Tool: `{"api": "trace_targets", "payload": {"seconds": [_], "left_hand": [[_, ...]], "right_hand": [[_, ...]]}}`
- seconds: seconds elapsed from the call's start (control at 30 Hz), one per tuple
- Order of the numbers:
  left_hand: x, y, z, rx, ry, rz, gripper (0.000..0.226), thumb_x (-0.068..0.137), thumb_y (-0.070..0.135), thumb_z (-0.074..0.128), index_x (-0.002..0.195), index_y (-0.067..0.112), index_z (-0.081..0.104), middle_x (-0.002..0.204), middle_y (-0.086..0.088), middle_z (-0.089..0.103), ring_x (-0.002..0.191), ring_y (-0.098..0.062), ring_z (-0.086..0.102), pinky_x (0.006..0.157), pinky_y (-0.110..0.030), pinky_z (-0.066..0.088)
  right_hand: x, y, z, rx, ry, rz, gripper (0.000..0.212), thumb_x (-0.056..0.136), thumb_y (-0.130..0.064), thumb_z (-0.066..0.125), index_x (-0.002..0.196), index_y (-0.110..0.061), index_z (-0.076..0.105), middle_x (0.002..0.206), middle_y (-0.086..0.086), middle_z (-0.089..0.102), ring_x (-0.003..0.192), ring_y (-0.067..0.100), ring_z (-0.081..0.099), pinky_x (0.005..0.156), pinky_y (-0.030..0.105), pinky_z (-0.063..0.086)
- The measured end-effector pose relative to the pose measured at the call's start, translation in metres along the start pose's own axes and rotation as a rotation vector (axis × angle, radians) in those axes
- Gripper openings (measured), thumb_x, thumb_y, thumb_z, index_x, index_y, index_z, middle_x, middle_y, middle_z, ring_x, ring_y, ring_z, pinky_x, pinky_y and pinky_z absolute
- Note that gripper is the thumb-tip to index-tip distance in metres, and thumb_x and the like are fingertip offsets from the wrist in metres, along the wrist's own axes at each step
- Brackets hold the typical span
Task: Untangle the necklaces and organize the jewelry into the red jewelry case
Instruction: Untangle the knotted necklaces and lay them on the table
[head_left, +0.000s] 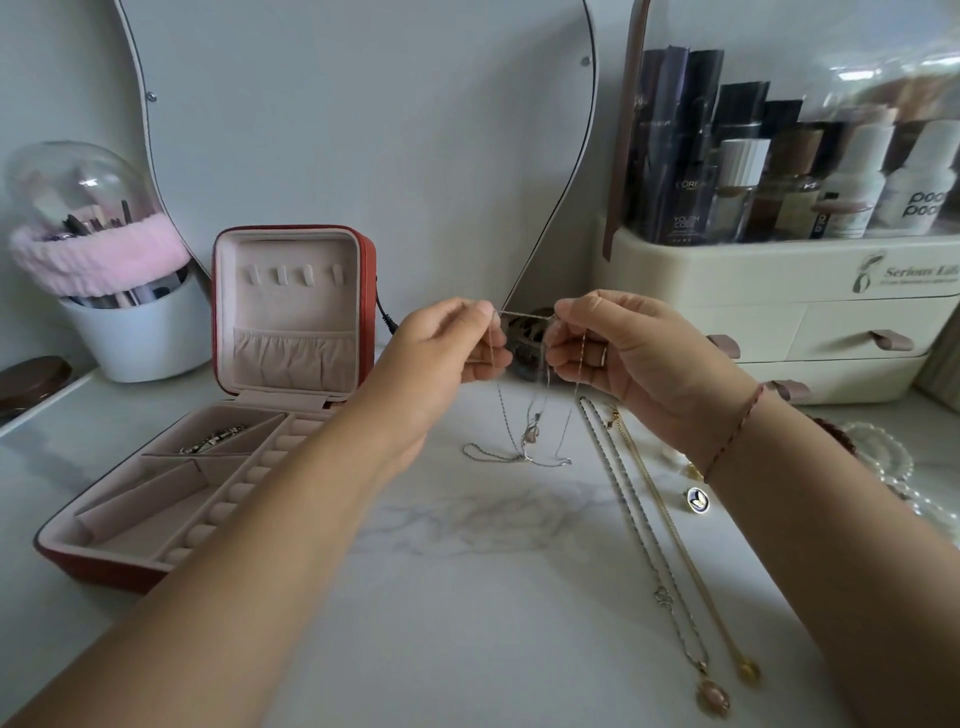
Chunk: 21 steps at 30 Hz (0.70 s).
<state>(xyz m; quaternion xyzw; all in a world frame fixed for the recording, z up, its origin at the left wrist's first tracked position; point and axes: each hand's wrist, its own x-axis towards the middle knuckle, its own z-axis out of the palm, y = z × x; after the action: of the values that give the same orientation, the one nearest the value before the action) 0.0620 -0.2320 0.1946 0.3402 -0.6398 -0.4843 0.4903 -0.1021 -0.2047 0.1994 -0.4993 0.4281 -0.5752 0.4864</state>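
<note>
The marble table (467, 597) carries the red jewelry case (104, 569), which stands open at the left with its lid upright. One piece of jewelry (215, 439) lies in a back compartment. Above the table middle, the left hand (441, 353) and right hand (613, 353) each pinch a thin silver chain (524, 313), held tight between them. Its lower loops seem knotted and touch the table. A silver necklace (639, 530) and a gold necklace (685, 551) lie straight at the right.
</note>
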Motion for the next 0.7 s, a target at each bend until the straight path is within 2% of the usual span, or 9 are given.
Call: {"api": "trace_targets", "payload": {"seconds": [0.07, 0.13, 0.2, 0.27, 0.37, 0.5, 0.63, 0.7], "left_hand": [[0.000, 0.002, 0.000, -0.229, -0.040, -0.131, 0.028, 0.101, 0.014, 0.041, 0.076, 0.012, 0.055, 0.072, -0.002, 0.058, 0.062, -0.012, 0.062, 0.063, -0.023, 0.053], [0.000, 0.002, 0.000, -0.359, -0.087, -0.245, 0.028, 0.100, 0.016, 0.040, 0.075, 0.013, 0.052, 0.069, -0.002, 0.056, 0.055, -0.012, 0.057, 0.054, -0.021, 0.049], [0.001, 0.003, -0.003, -0.383, -0.134, -0.315, 0.025, 0.098, 0.018, 0.038, 0.075, 0.016, 0.048, 0.067, 0.000, 0.050, 0.046, -0.009, 0.042, 0.043, -0.017, 0.033], [0.003, 0.003, -0.007, -0.335, -0.158, -0.339, 0.024, 0.097, 0.024, 0.040, 0.074, 0.018, 0.045, 0.061, 0.004, 0.040, 0.042, -0.006, 0.027, 0.039, -0.017, 0.018], [0.002, 0.006, -0.010, -0.213, -0.140, -0.273, 0.023, 0.086, 0.041, 0.056, 0.080, 0.020, 0.051, 0.052, 0.008, 0.026, 0.039, -0.005, 0.017, 0.037, -0.017, 0.010], [-0.002, 0.007, -0.008, -0.103, -0.151, -0.165, 0.039, 0.067, 0.039, 0.068, 0.101, 0.019, 0.069, 0.049, 0.009, 0.018, 0.040, -0.006, 0.014, 0.039, -0.017, 0.009], [-0.004, 0.006, -0.005, 0.018, -0.147, -0.097, 0.031, 0.063, 0.036, 0.073, 0.092, 0.025, 0.077, 0.053, 0.006, 0.020, 0.041, -0.008, 0.015, 0.039, -0.016, 0.013], [-0.005, 0.006, -0.003, 0.047, -0.136, -0.091, 0.027, 0.062, 0.034, 0.074, 0.087, 0.024, 0.077, 0.049, 0.008, 0.022, 0.041, -0.008, 0.015, 0.039, -0.017, 0.013]], "right_hand": [[0.000, 0.000, -0.001, 0.022, -0.011, 0.013, 0.011, 0.090, -0.014, 0.055, 0.083, -0.006, 0.058, 0.076, 0.007, 0.063, 0.068, 0.016, 0.062, 0.073, 0.028, 0.051], [-0.001, -0.001, 0.000, 0.041, -0.025, 0.016, 0.012, 0.091, -0.016, 0.055, 0.090, -0.004, 0.057, 0.078, 0.007, 0.064, 0.070, 0.017, 0.063, 0.075, 0.029, 0.050], [-0.001, -0.001, 0.000, 0.060, -0.030, 0.017, 0.016, 0.090, -0.020, 0.057, 0.080, -0.008, 0.056, 0.075, 0.006, 0.064, 0.067, 0.017, 0.061, 0.071, 0.027, 0.051], [-0.002, -0.002, 0.000, 0.050, -0.034, 0.000, 0.022, 0.087, -0.027, 0.061, 0.070, -0.013, 0.054, 0.069, 0.005, 0.060, 0.060, 0.015, 0.054, 0.063, 0.024, 0.048], [-0.003, -0.001, 0.001, -0.020, -0.047, -0.057, 0.027, 0.077, -0.035, 0.064, 0.066, -0.013, 0.053, 0.067, 0.005, 0.052, 0.055, 0.013, 0.042, 0.057, 0.022, 0.040], [-0.003, -0.002, 0.002, -0.064, -0.019, -0.103, 0.025, 0.072, -0.034, 0.066, 0.063, -0.014, 0.054, 0.060, 0.001, 0.044, 0.052, 0.011, 0.035, 0.058, 0.024, 0.033], [-0.005, -0.003, 0.004, -0.090, -0.029, -0.121, 0.025, 0.069, -0.033, 0.069, 0.052, -0.020, 0.057, 0.057, 0.000, 0.037, 0.052, 0.011, 0.029, 0.058, 0.027, 0.025], [-0.006, -0.003, 0.005, -0.087, -0.034, -0.128, 0.023, 0.068, -0.032, 0.070, 0.054, -0.019, 0.058, 0.055, 0.000, 0.036, 0.053, 0.012, 0.027, 0.058, 0.028, 0.024]]}}
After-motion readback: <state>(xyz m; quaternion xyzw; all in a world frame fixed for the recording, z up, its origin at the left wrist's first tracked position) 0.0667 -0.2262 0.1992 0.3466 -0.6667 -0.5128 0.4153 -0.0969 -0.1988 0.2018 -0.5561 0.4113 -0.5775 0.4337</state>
